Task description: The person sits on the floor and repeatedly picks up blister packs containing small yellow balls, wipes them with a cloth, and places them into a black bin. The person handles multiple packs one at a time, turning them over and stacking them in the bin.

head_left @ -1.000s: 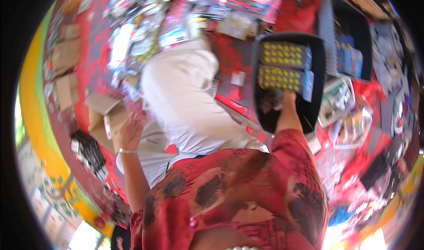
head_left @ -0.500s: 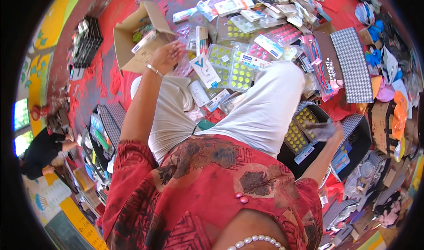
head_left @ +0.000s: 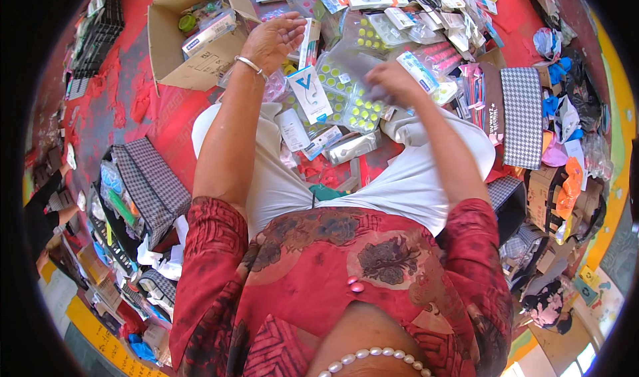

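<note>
My left hand [head_left: 274, 42] is raised beside the cardboard box, above the heap of packages, fingers apart and holding nothing. My right hand [head_left: 397, 84] hangs over the middle of the heap, smeared by motion. A greyish see-through plastic packet [head_left: 360, 60] shows as a blur at its fingertips. Below it lie clear packs of round yellow-green pieces [head_left: 363, 113]. A white box with a blue V-shaped mark [head_left: 310, 95] leans between my hands. Near my knees rest a white box [head_left: 293, 130] and a silvery packet [head_left: 353, 147].
The open cardboard box [head_left: 200, 69] holds a green roll and cartons. Houndstooth-covered boxes stand on the right [head_left: 522, 117] and left [head_left: 152, 187]. Piles of plastic bags [head_left: 586, 111] line the far right. Another person's arm [head_left: 50, 194] shows at the left edge.
My right hand has swung from the dark box at my right side to above the heap, with the plastic packet. My left hand has shifted slightly up and right. The view has turned.
</note>
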`<state>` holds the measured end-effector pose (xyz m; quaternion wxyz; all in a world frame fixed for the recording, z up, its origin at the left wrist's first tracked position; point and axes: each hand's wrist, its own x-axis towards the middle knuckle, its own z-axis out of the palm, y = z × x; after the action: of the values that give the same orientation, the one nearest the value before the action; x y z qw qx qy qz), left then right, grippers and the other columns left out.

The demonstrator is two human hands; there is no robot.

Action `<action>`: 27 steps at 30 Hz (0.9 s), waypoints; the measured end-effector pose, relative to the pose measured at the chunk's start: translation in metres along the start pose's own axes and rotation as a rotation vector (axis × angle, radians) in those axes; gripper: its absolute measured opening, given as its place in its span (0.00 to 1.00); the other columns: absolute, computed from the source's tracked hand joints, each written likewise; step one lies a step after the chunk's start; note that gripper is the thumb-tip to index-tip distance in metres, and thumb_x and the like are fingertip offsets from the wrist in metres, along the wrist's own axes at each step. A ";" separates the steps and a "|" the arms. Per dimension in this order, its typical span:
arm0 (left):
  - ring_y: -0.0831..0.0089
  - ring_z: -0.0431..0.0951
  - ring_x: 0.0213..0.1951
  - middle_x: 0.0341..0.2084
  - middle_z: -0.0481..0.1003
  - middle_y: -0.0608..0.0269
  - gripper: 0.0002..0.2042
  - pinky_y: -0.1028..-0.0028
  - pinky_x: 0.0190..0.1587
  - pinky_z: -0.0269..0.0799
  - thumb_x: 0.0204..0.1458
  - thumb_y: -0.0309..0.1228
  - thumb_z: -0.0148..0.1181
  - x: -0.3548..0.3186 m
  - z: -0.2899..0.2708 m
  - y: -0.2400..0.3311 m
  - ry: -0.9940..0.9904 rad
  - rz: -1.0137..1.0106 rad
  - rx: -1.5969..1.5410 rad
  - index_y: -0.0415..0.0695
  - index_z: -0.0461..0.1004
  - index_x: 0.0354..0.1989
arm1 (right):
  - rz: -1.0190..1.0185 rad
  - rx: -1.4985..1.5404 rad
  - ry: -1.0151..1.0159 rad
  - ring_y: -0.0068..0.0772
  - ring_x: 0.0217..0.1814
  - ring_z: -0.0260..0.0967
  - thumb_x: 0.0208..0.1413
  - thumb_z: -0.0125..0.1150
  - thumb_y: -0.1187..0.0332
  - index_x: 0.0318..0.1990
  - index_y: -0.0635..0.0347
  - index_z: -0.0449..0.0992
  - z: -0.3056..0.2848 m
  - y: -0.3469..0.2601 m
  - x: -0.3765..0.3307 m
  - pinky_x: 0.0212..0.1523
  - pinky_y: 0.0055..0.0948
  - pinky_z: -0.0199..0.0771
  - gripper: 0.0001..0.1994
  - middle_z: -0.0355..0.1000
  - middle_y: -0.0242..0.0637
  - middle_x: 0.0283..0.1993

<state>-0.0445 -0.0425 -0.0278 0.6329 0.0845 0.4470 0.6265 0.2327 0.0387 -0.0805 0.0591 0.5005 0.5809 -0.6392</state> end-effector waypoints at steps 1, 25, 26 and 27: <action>0.73 0.72 0.32 0.33 0.72 0.55 0.14 0.77 0.36 0.71 0.49 0.22 0.49 -0.002 0.001 0.004 0.008 -0.006 -0.021 0.35 0.62 0.46 | -0.035 -0.258 0.065 0.37 0.29 0.73 0.40 0.58 0.62 0.31 0.67 0.75 0.033 0.015 0.025 0.27 0.33 0.71 0.15 0.73 0.46 0.27; 0.77 0.70 0.36 0.35 0.70 0.61 0.16 0.80 0.41 0.68 0.51 0.28 0.48 -0.020 0.021 0.017 -0.031 -0.074 -0.002 0.35 0.61 0.49 | 0.379 -0.089 0.535 0.42 0.51 0.62 0.27 0.71 0.62 0.52 0.69 0.59 0.093 0.134 0.111 0.53 0.36 0.59 0.41 0.64 0.48 0.50; 0.78 0.70 0.36 0.35 0.70 0.61 0.16 0.81 0.41 0.68 0.51 0.27 0.48 -0.020 0.021 0.017 -0.042 -0.074 -0.006 0.36 0.62 0.48 | 0.338 -0.062 0.489 0.42 0.49 0.64 0.26 0.71 0.60 0.51 0.71 0.60 0.098 0.127 0.111 0.51 0.34 0.62 0.41 0.65 0.49 0.49; 0.77 0.70 0.35 0.34 0.71 0.61 0.15 0.80 0.40 0.69 0.51 0.27 0.48 -0.019 0.020 0.017 -0.037 -0.070 -0.019 0.36 0.63 0.47 | 0.261 -0.015 0.417 0.41 0.48 0.66 0.25 0.71 0.59 0.50 0.73 0.60 0.105 0.117 0.110 0.49 0.32 0.64 0.41 0.66 0.50 0.48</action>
<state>-0.0400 -0.0469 0.0040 0.6633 0.0745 0.4318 0.6066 0.1953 -0.0273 -0.2575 0.0235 0.6920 0.5157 -0.5047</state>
